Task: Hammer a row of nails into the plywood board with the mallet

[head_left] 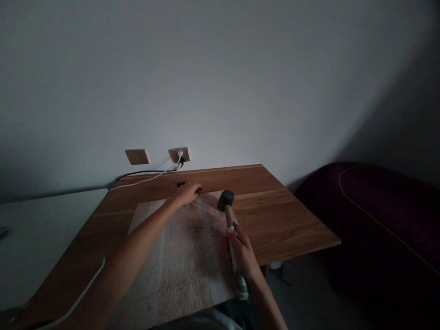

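Observation:
My right hand (243, 251) is wrapped round the pale wooden handle of a mallet (227, 206). Its black rubber head rests near the far edge of a light speckled sheet (182, 261). This sheet lies flat on a brown wooden table (275, 215). My left hand (188, 192) reaches forward to the far edge of the sheet, its fingers curled down and pressing there. A small dark object by its fingertips is too dim to make out. A few tiny items lie scattered on the sheet between my hands.
A white cable (85, 293) runs along the table's left side. Two wall plates sit behind the table, and a plug (180, 156) with white and black cords is in the right one. A white surface (37, 238) adjoins on the left, a dark maroon bed (378, 220) on the right.

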`<state>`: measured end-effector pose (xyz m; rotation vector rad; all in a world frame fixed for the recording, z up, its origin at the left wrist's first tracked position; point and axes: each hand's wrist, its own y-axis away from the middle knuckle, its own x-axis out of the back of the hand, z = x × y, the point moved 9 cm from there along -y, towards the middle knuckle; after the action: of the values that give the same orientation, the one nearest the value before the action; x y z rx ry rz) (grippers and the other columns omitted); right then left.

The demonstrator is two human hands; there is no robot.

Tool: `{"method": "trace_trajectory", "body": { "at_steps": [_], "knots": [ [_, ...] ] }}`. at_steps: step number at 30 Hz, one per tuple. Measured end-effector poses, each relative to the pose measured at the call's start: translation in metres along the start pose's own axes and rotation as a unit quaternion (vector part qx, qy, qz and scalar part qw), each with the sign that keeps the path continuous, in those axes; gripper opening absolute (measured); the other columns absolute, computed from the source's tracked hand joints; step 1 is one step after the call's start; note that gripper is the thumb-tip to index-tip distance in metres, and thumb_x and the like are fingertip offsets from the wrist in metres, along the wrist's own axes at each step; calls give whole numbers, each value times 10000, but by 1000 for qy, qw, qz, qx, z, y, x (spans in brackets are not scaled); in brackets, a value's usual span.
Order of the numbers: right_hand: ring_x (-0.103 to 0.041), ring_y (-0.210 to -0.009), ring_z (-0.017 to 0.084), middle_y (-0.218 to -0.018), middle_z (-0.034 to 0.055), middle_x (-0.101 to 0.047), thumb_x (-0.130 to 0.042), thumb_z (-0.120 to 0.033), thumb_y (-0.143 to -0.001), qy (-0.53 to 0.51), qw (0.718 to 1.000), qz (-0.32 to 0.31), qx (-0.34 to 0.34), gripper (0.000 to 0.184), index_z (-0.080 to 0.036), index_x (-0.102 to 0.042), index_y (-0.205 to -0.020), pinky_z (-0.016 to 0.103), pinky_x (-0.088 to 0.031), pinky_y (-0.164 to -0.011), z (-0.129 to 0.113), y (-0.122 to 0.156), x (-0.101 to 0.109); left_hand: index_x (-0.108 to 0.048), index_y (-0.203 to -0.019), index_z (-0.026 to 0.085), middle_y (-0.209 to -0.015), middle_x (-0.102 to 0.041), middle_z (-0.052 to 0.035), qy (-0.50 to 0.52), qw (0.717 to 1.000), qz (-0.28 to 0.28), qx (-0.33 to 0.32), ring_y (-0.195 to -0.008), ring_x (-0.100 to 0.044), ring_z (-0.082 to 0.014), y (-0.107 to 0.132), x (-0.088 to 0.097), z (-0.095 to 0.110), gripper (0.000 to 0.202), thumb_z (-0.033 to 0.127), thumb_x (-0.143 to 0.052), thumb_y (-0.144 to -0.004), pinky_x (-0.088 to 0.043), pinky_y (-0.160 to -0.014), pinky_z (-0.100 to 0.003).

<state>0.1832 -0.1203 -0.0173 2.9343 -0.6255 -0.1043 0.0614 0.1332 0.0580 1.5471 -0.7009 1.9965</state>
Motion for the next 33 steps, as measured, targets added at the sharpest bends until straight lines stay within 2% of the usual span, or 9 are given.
{"method": "trace_trajectory", "body": {
  "at_steps": [11,17,23,28,33],
  "knots": [
    [-549,-473,148,-679,-36,-627,-673,-707,-863,-24,1000,6,-15,695,-227,-646,-1365,246,-453,-431,0,2,-1,-803,-1140,230,-1163,-820,-91,15,1000,1,-4,-1099,-768,-259,-1,0,-1,315,111,-636,-901,-561,-957,-310],
    [-546,-479,135,-695,-42,-619,-676,-704,-858,-28,999,10,-19,688,-236,-635,-1359,231,-456,-426,0,2,-1,-798,-1134,219,-1156,-820,-93,20,1000,-3,-7,-1086,-770,-264,-2,-4,-4,306,115,-628,-902,-562,-940,-315],
    [-587,-506,165,-712,-17,-656,-675,-719,-857,-10,1000,15,-26,691,-250,-630,-1363,248,-461,-425,4,1,1,-799,-1121,225,-1150,-821,-93,33,999,2,1,-1080,-772,-262,-3,-5,-7,292,124,-633,-903,-563,-952,-321],
    [-581,-497,163,-678,-35,-641,-668,-723,-850,-4,1000,9,-26,712,-239,-622,-1370,250,-466,-442,1,2,0,-802,-1091,226,-1129,-827,-72,75,997,13,5,-1069,-772,-245,-5,-8,-12,284,114,-652,-878,-562,-982,-324],
    [-571,-480,171,-631,-40,-618,-647,-746,-859,0,1000,3,-22,712,-234,-638,-1353,266,-472,-454,-3,3,0,-776,-1109,205,-1109,-827,-87,160,985,53,22,-1078,-772,-236,-10,-4,-22,275,112,-651,-882,-573,-1001,-343]
  ]
}}
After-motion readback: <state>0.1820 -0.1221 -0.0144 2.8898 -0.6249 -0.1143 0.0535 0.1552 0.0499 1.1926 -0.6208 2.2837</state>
